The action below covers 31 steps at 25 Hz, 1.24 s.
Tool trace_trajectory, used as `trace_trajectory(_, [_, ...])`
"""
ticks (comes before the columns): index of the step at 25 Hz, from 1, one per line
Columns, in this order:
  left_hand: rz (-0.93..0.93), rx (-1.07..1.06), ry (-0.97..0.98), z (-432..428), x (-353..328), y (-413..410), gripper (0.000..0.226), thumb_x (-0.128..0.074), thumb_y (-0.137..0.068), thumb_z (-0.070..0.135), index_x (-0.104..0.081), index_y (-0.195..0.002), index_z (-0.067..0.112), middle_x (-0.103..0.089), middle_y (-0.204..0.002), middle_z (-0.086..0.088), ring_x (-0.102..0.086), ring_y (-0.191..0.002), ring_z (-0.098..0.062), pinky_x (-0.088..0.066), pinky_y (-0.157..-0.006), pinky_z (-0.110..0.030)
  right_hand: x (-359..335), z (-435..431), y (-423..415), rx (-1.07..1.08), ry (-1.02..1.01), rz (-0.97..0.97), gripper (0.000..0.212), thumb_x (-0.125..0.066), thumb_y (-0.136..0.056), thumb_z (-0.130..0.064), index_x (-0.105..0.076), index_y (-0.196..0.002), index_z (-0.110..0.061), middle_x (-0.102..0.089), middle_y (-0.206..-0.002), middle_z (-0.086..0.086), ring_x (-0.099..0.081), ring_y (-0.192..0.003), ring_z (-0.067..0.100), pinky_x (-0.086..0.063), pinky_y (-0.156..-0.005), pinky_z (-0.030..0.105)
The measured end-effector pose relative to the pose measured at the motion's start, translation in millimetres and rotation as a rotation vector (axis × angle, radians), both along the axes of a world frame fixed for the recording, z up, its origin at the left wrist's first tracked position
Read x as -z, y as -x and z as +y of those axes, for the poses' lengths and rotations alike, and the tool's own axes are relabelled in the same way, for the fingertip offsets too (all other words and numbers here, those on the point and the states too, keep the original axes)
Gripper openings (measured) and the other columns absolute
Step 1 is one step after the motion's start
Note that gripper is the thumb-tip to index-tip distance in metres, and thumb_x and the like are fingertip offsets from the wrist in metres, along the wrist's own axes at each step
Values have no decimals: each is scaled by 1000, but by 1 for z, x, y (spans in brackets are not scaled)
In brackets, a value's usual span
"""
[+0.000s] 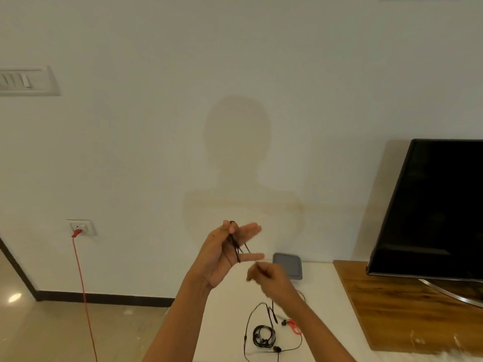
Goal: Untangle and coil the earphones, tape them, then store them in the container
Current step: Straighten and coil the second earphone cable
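On the wall at the far left a switch panel [26, 81] is seen, and lower down a wall socket [81, 228] into which a red plug [77, 233] is set; from it a red lead [84, 296] is hung down to the floor. Near the middle the left hand [222, 254] is held up with its fingers straight and spread, and a black earphone cable [236, 250] is looped over them, its top caught under the thumb. Just right of it and lower, the right hand [269, 278] is blurred; its grip appears pressed together, pinching the same cable. Below the right hand the cable is trailed down onto the white worktop [326, 296], where its loose loops are spread around a second set of coiled earphones [262, 335]. Beside these a small red object [295, 327] is laid. Behind the right hand a grey container [288, 265] is set on the worktop by the wall. Further right a wooden board [392, 296] is seen, and on it a dark television [431, 205] is stood
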State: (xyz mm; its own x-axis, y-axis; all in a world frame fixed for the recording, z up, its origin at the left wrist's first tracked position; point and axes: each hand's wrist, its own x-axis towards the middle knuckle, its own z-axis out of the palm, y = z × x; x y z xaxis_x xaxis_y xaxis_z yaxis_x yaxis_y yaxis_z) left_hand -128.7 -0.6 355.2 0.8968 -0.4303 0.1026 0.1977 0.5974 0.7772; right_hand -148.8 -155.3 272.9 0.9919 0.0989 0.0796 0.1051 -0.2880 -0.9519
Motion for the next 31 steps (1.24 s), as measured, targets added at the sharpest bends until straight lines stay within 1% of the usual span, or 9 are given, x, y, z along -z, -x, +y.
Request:
trace_trajectory(4, [-134, -170, -285, 14, 5, -21, 27, -42, -94, 31, -51, -75, 14, -67, -120, -12, -56, -124, -21, -47, -85, -62, 2, 4, 34, -126, 51, 21, 36, -47, -97, -18, -63, -67, -30, -49, -57, -10, -37, -50, 8, -31, -50, 22])
trace_trajectory(8, [-272, -260, -663, 21, 12, -25, 34, -40, -101, 30, -59, -75, 17, -72, -112, 6, -59, -113, -16, -37, -78, -40, -29, 1, 48, -84, 59, -84, 34, -46, -98, -17, -63, -69, -23, -50, -55, -11, -38, -53, 8, -31, -55, 20])
trace_trajectory(11, [-321, -264, -785, 23, 17, -23, 36, -43, -98, 37, -67, -81, 17, -73, -107, 8, -63, -106, -13, -38, -74, -33, -51, -2, 50, -37, 138, -232, 28, -49, -97, -17, -66, -75, -14, -52, -53, -18, -37, -46, 5, -29, -50, 15])
trace_trajectory(14, [-311, -121, -775, 20, 24, -16, 35, -45, -97, 34, -69, -88, 11, -75, -96, 5, -67, -97, -7, -36, -66, -32, -68, -7, 40, 93, 283, -526, 21, -54, -90, -29, -70, -79, -20, -63, -67, -10, -50, -55, 9, -39, -53, 19])
trace_trajectory(17, [-174, 111, -657, 13, 28, -5, 36, -43, -98, 28, -69, -91, 5, -73, -103, -9, -66, -106, -23, -48, -64, -38, -84, -9, 18, 200, 229, -618, 10, -65, -87, -20, -72, -80, -18, -66, -72, 0, -57, -66, 13, -45, -61, 22])
trace_trajectory(20, [-49, 287, -456, 6, 28, 7, 42, -37, -100, 28, -69, -86, 5, -69, -108, -18, -60, -114, -40, -55, -69, -53, -93, -8, -9, 265, 122, -448, 6, -71, -82, -21, -74, -80, -16, -71, -79, -1, -63, -75, 14, -50, -69, 26])
trace_trajectory(24, [70, 305, -159, -4, 18, 15, 44, -37, -98, 31, -65, -80, 3, -67, -106, -20, -56, -117, -45, -52, -71, -67, -65, -11, -30, 284, -84, -192, 11, -71, -82, -20, -76, -79, -11, -74, -78, 4, -68, -80, 21, -54, -78, 33])
trace_trajectory(28, [55, 121, 39, -6, 10, -2, 38, -42, -92, 34, -61, -74, 7, -64, -122, -17, -56, -120, -40, -47, -78, -70, -20, 3, -3, 222, -192, 22, 23, -58, -89, -4, -73, -75, -13, -64, -61, -7, -54, -59, 11, -42, -48, 13])
trace_trajectory(31, [7, -48, -52, 3, 16, -19, 30, -46, -90, 34, -61, -82, 9, -60, -132, -10, -54, -124, -36, -52, -80, -62, -9, 8, 24, 93, -18, -39, 26, -59, -89, -10, -74, -70, -20, -72, -73, -7, -53, -56, 2, -39, -51, 14])
